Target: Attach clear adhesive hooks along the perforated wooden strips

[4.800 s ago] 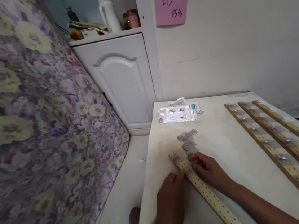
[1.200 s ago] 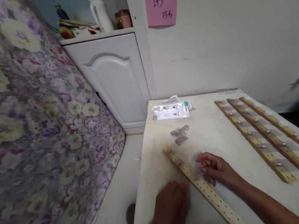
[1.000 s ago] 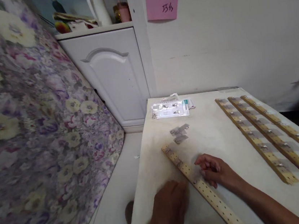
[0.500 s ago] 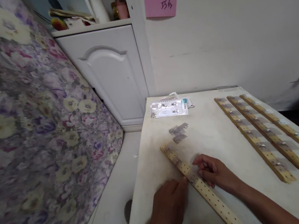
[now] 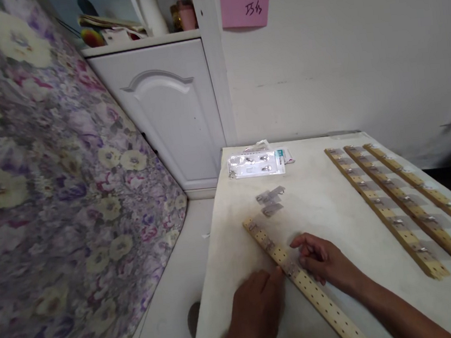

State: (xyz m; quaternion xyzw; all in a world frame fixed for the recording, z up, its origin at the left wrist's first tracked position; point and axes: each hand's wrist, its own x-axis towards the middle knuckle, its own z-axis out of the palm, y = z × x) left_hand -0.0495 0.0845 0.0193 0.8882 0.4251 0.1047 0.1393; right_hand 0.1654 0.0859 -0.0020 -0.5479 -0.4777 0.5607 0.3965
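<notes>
A pale wooden strip (image 5: 329,310) with rows of small holes lies slantwise on the table between my hands. Clear plastic pieces with small metal hooks sit along its far half, one of them (image 5: 290,267) between my hands. My left hand (image 5: 258,302) is closed at the strip's left edge, a fingertip against the wood; its other fingers are mostly hidden. On the right side, my right hand (image 5: 325,258) rests beside that clear piece, index finger out, thumb apart and other fingers curled. Beyond the strip's far end lie loose clear hook pieces (image 5: 270,200).
Three wooden strips fitted with clear hooks, including the nearest one (image 5: 387,215), lie along the table's right side. A clear blister pack (image 5: 255,164) lies at the back left. The table (image 5: 225,235) stands against the wall, near a white cabinet (image 5: 166,121) and a floral curtain (image 5: 70,210).
The view has shifted very slightly. Both hands, the strip and the hook pieces stay in the same places.
</notes>
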